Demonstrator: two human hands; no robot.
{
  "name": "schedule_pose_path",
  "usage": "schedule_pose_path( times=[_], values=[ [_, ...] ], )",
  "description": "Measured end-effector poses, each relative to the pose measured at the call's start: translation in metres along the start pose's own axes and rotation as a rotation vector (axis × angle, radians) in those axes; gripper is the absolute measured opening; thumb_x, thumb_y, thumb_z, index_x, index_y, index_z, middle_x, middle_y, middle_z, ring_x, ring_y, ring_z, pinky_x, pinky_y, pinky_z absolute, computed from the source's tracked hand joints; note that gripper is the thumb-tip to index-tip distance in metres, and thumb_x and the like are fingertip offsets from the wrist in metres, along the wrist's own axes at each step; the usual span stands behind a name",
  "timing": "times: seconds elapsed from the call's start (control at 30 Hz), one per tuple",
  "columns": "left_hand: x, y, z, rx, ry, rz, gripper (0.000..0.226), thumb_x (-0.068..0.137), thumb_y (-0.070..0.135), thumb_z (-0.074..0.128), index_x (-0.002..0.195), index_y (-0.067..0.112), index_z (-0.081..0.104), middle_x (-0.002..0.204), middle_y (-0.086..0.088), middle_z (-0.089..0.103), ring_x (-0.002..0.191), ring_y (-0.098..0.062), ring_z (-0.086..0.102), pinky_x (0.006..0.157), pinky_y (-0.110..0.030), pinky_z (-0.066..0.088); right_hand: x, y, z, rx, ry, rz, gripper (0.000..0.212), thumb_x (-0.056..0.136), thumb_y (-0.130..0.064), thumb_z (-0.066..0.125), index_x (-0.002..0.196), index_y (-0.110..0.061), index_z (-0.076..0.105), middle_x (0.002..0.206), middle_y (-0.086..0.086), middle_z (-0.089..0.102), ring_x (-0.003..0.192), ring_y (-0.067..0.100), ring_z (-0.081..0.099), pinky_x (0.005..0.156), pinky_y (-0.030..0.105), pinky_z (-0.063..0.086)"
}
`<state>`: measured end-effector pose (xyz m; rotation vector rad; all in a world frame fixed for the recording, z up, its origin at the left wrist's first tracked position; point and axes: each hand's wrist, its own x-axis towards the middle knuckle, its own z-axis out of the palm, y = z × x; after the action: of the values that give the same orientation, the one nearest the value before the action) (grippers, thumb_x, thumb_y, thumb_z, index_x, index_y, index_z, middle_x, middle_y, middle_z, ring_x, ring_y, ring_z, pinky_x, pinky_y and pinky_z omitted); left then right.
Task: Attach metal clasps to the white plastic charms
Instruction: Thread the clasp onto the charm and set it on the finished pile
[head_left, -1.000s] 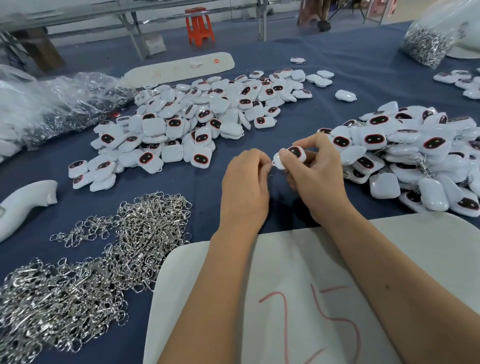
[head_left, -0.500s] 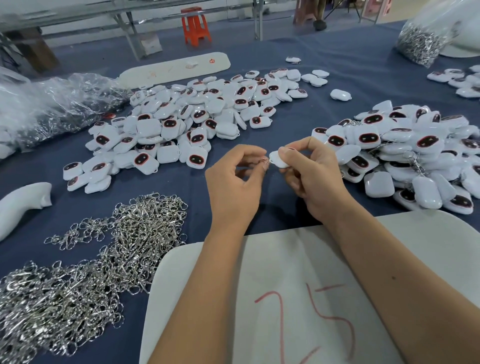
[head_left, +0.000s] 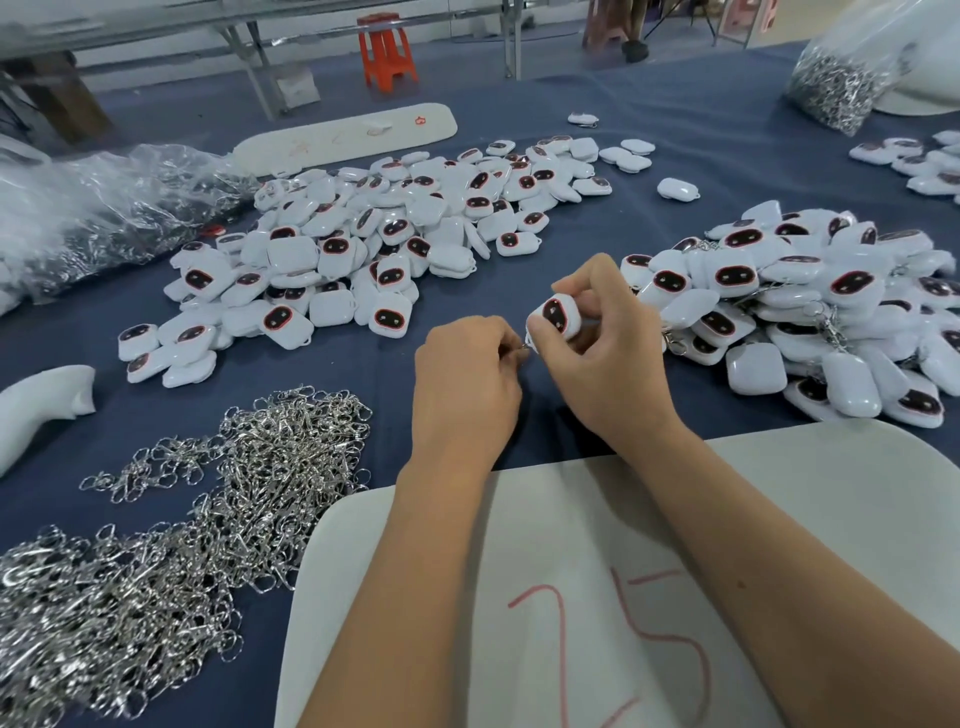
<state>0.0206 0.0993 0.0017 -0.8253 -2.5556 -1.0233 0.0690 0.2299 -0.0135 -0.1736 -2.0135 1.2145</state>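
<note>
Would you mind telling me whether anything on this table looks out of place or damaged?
Nothing looks damaged. The only stragglers are two white charms lying apart from the far pile: one on bare blue cloth and one farther back. The clasps lie in a loose heap.

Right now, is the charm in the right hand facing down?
No, the charm held in the right hand shows its dark face upward.
</note>
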Motion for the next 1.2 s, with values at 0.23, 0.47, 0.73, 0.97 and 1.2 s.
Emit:
schedule_pose_path(
  times=[0.23,0.47,0.73,0.97,1.2],
  values=[
    [-0.002,0.003,0.003,-0.215,0.075,-0.123,0.010,0.089,0.008,0.071,0.082,0.014,0.074,0.079,0.006,0.072,0.077,-0.014,0.066,0.075,-0.030,0.051,0.002,-0.004,0.000,0.159,-0.031,0.133,0.022,0.095,-0.013,0.071,0.105,-0.007,0.052,0.073,0.001,0.067,0.051,0.017,0.057,0.049,0.029,0.047],
    [0.000,0.018,0.007,-1.353,0.068,-0.634,0.016,0.090,-0.006,0.070,0.088,0.009,0.074,0.081,-0.008,0.075,0.073,-0.016,0.070,0.074,-0.025,0.058,0.011,-0.003,-0.009,0.712,-0.090,0.579,0.014,0.101,-0.013,0.067,0.105,-0.009,0.054,0.075,0.004,0.073,0.047,0.010,0.050,0.038,0.020,0.034],
    [-0.003,0.010,0.004,-0.451,0.254,-0.232,0.016,0.081,0.003,0.077,0.081,0.019,0.075,0.069,0.010,0.071,0.064,-0.004,0.066,0.064,-0.010,0.049,0.009,-0.001,-0.001,0.590,0.006,0.588,0.024,0.096,-0.014,0.074,0.100,-0.009,0.051,0.066,0.007,0.067,0.046,0.013,0.050,0.039,0.023,0.036],
    [-0.004,0.005,0.002,-0.305,0.224,-0.056,0.010,0.086,0.007,0.073,0.079,0.013,0.074,0.072,0.006,0.070,0.068,-0.016,0.065,0.070,-0.036,0.053,0.007,-0.002,0.000,0.508,0.020,0.571,0.024,0.094,-0.016,0.076,0.097,-0.010,0.053,0.062,0.004,0.065,0.044,0.014,0.051,0.038,0.024,0.038],
    [0.001,0.013,0.008,0.190,0.018,-0.095,0.026,0.087,0.013,0.061,0.063,0.019,0.053,0.059,0.002,0.050,0.066,-0.033,0.049,0.056,-0.037,0.027,-0.004,-0.004,0.010,-0.142,0.052,0.117,0.028,0.085,-0.014,0.079,0.090,-0.010,0.052,0.068,-0.002,0.067,0.059,0.015,0.062,0.057,0.022,0.045]
  ],
)
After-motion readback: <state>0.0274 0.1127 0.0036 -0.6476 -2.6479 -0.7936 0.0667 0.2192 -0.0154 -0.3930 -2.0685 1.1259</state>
